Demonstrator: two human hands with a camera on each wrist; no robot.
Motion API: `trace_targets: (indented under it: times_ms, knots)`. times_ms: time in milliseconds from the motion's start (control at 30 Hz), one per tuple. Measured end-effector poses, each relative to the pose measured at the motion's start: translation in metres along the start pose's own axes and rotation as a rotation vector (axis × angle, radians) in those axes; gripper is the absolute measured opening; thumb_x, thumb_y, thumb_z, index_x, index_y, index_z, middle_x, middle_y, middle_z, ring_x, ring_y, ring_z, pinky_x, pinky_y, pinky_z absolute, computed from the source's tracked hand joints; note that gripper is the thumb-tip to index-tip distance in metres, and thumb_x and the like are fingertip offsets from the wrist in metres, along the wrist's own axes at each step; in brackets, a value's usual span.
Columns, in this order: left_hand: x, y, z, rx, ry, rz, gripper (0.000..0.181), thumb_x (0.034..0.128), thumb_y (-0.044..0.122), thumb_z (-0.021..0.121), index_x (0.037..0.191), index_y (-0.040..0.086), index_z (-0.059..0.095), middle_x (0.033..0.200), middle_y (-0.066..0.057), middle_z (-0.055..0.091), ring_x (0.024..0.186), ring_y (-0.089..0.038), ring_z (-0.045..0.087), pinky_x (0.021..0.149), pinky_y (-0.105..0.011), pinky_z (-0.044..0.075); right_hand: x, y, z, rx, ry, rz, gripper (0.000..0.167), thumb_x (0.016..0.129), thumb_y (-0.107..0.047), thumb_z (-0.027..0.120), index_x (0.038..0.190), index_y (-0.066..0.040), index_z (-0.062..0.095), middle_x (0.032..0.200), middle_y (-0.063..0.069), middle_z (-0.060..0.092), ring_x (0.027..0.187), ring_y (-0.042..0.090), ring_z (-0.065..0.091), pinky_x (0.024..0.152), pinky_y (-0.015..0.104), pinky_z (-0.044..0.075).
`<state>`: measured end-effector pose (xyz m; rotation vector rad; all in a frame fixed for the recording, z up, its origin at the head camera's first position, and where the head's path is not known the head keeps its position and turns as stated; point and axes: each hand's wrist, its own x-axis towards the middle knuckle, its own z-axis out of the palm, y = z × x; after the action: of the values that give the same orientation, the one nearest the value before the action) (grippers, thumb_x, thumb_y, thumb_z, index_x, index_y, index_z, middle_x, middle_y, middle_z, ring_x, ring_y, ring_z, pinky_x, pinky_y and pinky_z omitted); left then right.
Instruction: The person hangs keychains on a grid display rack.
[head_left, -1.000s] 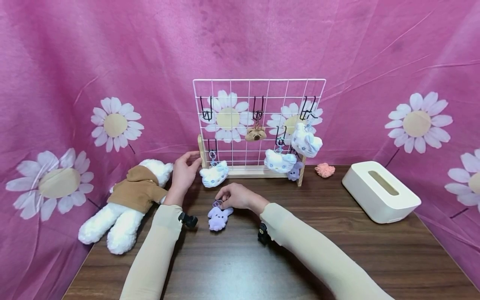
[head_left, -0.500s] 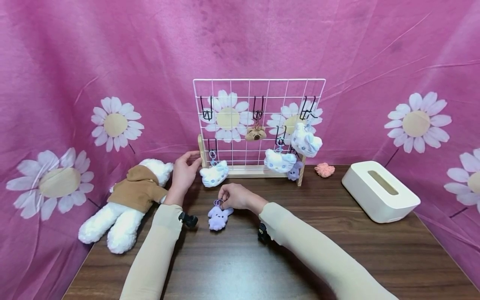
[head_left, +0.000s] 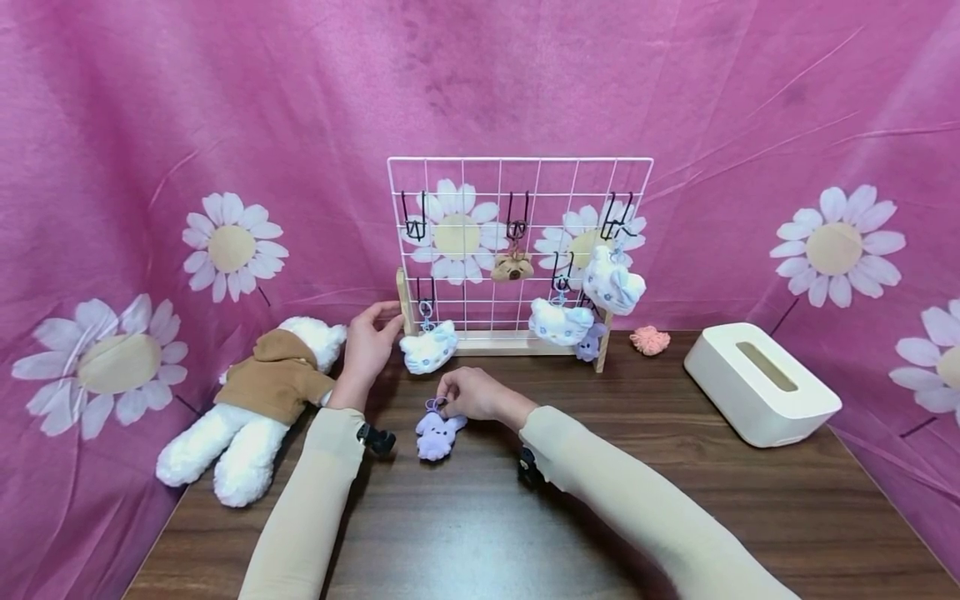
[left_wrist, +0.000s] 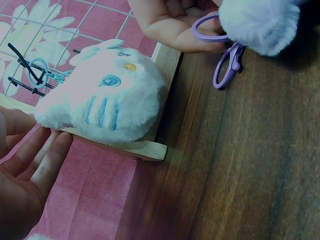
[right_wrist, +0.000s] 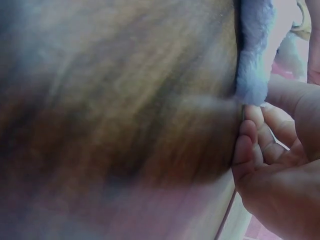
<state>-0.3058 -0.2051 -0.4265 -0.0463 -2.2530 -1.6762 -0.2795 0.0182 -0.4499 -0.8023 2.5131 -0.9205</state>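
My right hand (head_left: pixel 476 392) pinches a purple plush keychain (head_left: pixel 435 437) near its top, low over the table in front of the rack. A lilac ring and clasp (left_wrist: pixel 229 66) stick out beside the fingertips in the left wrist view; the exact grip point is partly hidden. With fairly straight fingers, my left hand (head_left: pixel 369 340) touches the left wooden post (head_left: pixel 405 302) of a white wire grid rack (head_left: pixel 519 158). Close to it, a white cat-face plush keychain (head_left: pixel 429 347) hangs from a black hook (head_left: pixel 425 292) by a blue ring.
Other plush keychains hang on the rack: a brown bear (head_left: pixel 512 267), two white cats (head_left: pixel 559 322) and a purple one (head_left: pixel 589 342) at lower right. A white teddy in a brown hoodie (head_left: pixel 273 379) lies left. A pink fluffy item (head_left: pixel 649 340) and tissue box (head_left: pixel 761 383) stand right.
The right hand's fingertips have shifted very slightly right at the top of the purple plush keychain since one second ago. My left hand stays at the post.
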Motion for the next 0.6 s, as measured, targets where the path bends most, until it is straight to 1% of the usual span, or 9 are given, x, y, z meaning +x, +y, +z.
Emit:
trace_targets:
  times_ms: [100,200,367,500,533,600]
  knots:
    - [0.000,0.000,0.000,-0.010,0.000,0.001,0.031,0.1104,0.004,0.068,0.140,-0.006,0.072,0.135,-0.030,0.076,0.120,-0.038,0.073,0.083,-0.012,0.067,-0.001,0.003,0.000,0.007,0.000,-0.018,0.009,0.096,-0.011,0.087,0.099,-0.012,0.079,0.084,-0.006,0.071,0.078,0.004,0.060,0.071,0.017,0.050]
    - [0.000,0.000,0.000,-0.016,-0.002,0.002,0.031,0.1102,0.003,0.068,0.140,-0.006,0.072,0.135,-0.031,0.076,0.120,-0.039,0.074,0.082,-0.011,0.066,-0.001,0.008,-0.001,0.046,0.007,-0.025,0.005,0.099,-0.014,0.086,0.101,-0.012,0.082,0.086,-0.005,0.074,0.080,0.004,0.062,0.073,0.019,0.052]
    - [-0.001,0.000,0.000,-0.011,0.000,-0.006,0.032,0.1105,0.005,0.069,0.141,-0.005,0.072,0.136,-0.030,0.076,0.120,-0.040,0.074,0.081,-0.010,0.065,-0.004,0.012,-0.003,0.104,0.017,-0.016,0.003,0.104,-0.017,0.081,0.103,-0.015,0.084,0.092,-0.004,0.077,0.085,0.006,0.064,0.079,0.021,0.055]
    - [0.000,0.000,0.000,-0.019,-0.003,-0.015,0.032,0.1108,0.006,0.069,0.141,-0.005,0.072,0.136,-0.030,0.076,0.119,-0.039,0.074,0.081,-0.010,0.066,-0.006,0.010,-0.005,0.091,0.017,-0.012,0.005,0.105,-0.015,0.080,0.103,-0.015,0.085,0.093,-0.003,0.079,0.086,0.006,0.065,0.080,0.022,0.056]
    - [0.000,0.000,0.000,-0.017,-0.002,-0.017,0.032,0.1108,0.006,0.069,0.141,-0.005,0.072,0.136,-0.030,0.076,0.119,-0.038,0.074,0.081,-0.010,0.065,-0.006,0.011,-0.005,0.075,0.016,-0.024,0.006,0.105,-0.016,0.080,0.103,-0.016,0.085,0.093,-0.003,0.080,0.085,0.006,0.065,0.079,0.022,0.056]
    - [0.000,0.000,-0.001,-0.010,0.000,-0.019,0.031,0.1108,0.006,0.069,0.140,-0.004,0.072,0.136,-0.030,0.076,0.119,-0.037,0.074,0.081,-0.011,0.066,0.000,0.019,-0.002,0.011,0.025,-0.053,0.007,0.105,-0.016,0.080,0.103,-0.016,0.086,0.094,-0.004,0.081,0.085,0.007,0.066,0.078,0.022,0.057]
